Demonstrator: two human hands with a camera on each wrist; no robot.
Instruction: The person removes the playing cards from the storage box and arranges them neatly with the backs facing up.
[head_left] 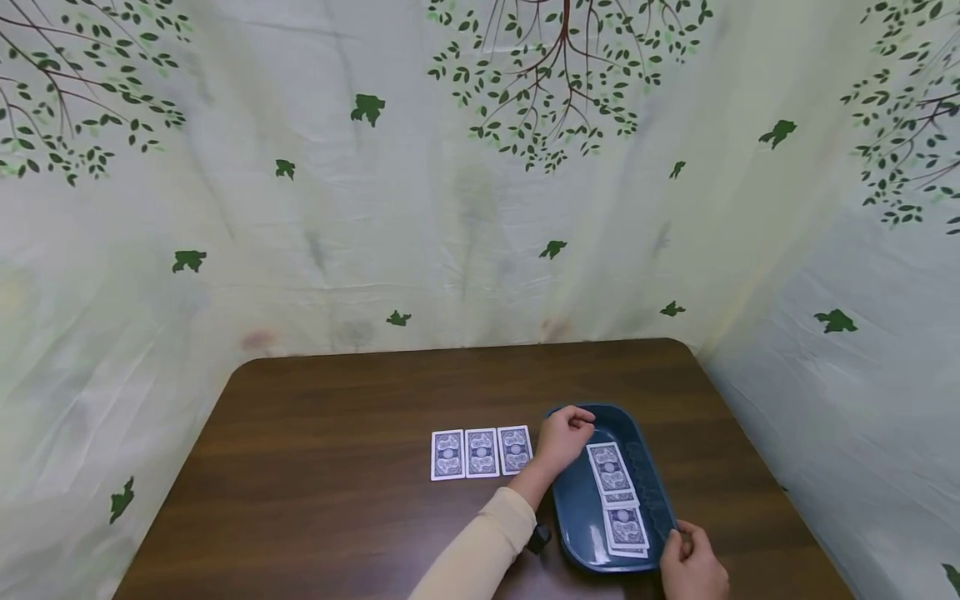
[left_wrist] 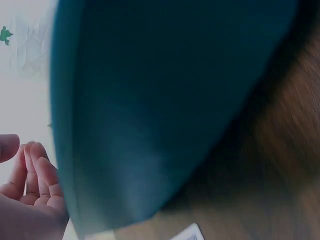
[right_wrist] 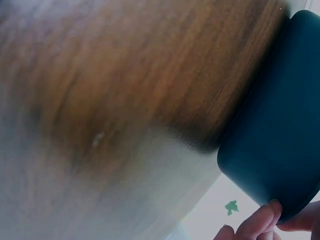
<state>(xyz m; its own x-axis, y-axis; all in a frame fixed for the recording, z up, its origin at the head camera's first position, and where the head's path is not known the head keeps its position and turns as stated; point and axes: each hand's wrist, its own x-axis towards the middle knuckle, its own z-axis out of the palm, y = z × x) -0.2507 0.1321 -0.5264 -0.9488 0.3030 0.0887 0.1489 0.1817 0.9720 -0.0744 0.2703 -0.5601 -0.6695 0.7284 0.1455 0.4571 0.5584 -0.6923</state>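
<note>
A blue tray lies on the table with several face-down playing cards overlapping inside it. My right hand pinches the tray's rim at its near right corner; in the right wrist view, fingers and thumb meet at the tray's edge. Over the far left rim is my left hand, its fingers loosely bent and no card visible in it. The left wrist view has its thumb apart from the fingers, close beside the tray wall. Three face-down cards lie in a row left of the tray.
The brown wooden table has rounded far corners. Behind it and at the sides hangs a pale cloth printed with branches and leaves. My left forearm in a cream sleeve crosses the table between the card row and the viewer.
</note>
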